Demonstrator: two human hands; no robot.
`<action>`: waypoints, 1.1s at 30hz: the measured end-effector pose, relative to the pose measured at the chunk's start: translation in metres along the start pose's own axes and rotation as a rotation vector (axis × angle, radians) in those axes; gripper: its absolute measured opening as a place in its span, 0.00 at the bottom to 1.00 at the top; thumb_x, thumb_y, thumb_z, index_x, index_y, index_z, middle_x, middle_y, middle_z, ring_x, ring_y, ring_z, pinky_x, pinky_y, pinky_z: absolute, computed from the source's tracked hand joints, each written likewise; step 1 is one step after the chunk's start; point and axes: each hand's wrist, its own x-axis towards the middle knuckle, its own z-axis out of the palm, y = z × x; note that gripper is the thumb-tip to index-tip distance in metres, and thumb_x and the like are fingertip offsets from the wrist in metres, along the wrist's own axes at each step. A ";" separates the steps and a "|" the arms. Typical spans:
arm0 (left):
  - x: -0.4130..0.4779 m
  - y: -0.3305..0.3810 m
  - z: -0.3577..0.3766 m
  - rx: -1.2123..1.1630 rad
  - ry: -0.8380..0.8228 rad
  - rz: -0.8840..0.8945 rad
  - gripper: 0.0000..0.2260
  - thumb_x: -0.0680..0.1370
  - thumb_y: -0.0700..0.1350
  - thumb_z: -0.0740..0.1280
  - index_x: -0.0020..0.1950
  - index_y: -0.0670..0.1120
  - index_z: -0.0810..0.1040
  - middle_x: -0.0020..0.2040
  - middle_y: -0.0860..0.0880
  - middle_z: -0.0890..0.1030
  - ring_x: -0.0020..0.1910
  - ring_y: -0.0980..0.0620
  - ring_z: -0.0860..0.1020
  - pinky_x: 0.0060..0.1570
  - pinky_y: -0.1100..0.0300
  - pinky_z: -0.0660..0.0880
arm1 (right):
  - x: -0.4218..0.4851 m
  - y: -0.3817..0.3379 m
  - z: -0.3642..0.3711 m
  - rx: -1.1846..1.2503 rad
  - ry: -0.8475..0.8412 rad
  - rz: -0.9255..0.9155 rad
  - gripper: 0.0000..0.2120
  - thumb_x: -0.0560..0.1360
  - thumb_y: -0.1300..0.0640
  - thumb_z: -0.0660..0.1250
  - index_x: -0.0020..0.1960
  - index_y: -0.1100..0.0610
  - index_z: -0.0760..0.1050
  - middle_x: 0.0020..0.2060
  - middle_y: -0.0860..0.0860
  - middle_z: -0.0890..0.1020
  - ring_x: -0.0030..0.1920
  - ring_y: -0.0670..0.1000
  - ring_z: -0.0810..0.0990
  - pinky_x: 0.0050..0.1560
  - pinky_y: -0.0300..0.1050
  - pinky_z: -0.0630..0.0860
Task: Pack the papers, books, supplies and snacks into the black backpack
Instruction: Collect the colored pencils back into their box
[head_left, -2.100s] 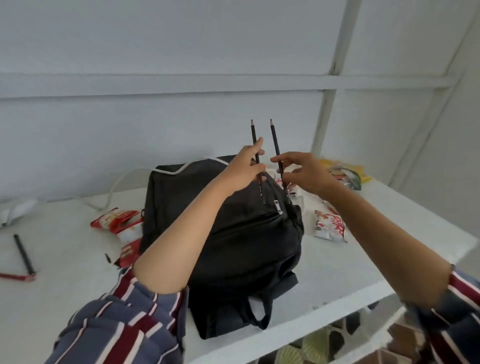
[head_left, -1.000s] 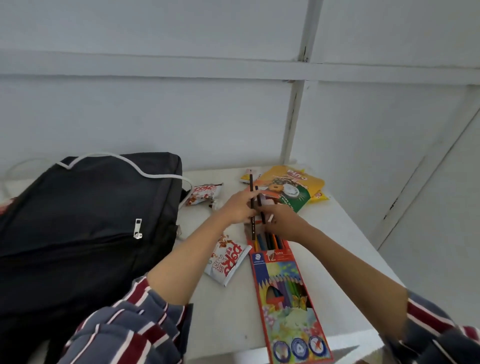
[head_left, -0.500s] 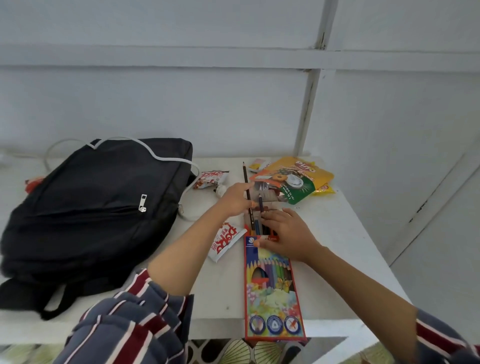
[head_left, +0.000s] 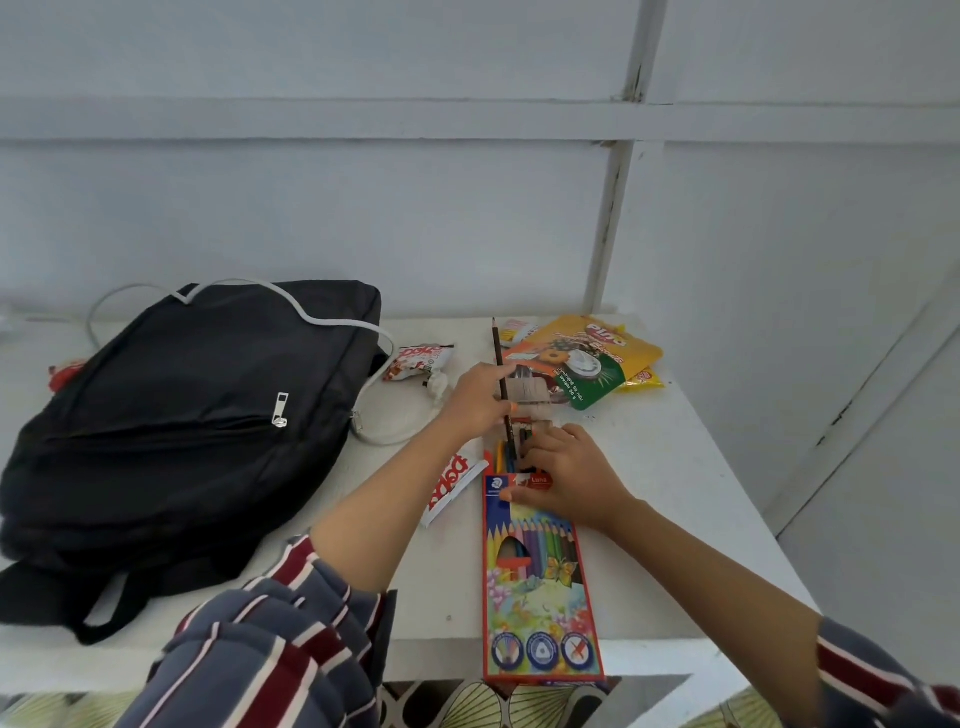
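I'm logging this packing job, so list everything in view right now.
backpack: one, black, lying flat on the left of the table
cord: one, white, draped over the backpack, looping off its right side
pencil box: one, multicoloured, at the front edge, far end open
pencil: one, dark, upright above the box
small snack packets: two, red and white, right of the backpack; the nearer partly under the left forearm
large snack bag: one, orange, green and yellow, far right
table: one, white
left hand: pinches the pencil
right hand: grips the box's open end
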 end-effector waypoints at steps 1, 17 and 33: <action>-0.001 0.001 0.001 0.010 0.003 0.003 0.26 0.75 0.36 0.67 0.72 0.44 0.65 0.69 0.41 0.68 0.66 0.44 0.70 0.59 0.61 0.68 | -0.001 -0.001 0.000 0.010 0.003 0.010 0.31 0.71 0.30 0.53 0.41 0.54 0.82 0.41 0.48 0.82 0.43 0.49 0.80 0.46 0.43 0.71; -0.011 -0.001 0.005 0.607 -0.210 0.041 0.33 0.78 0.55 0.63 0.77 0.51 0.50 0.73 0.43 0.59 0.69 0.41 0.58 0.66 0.50 0.61 | -0.001 -0.002 0.000 0.037 0.037 0.144 0.31 0.64 0.28 0.60 0.49 0.54 0.75 0.49 0.49 0.80 0.50 0.51 0.78 0.52 0.44 0.66; -0.023 -0.012 0.012 0.448 -0.232 0.062 0.14 0.79 0.47 0.62 0.65 0.48 0.74 0.65 0.47 0.72 0.66 0.45 0.68 0.67 0.44 0.61 | 0.000 -0.006 -0.008 0.043 -0.212 0.306 0.55 0.56 0.20 0.44 0.71 0.55 0.65 0.69 0.51 0.69 0.69 0.50 0.65 0.70 0.45 0.55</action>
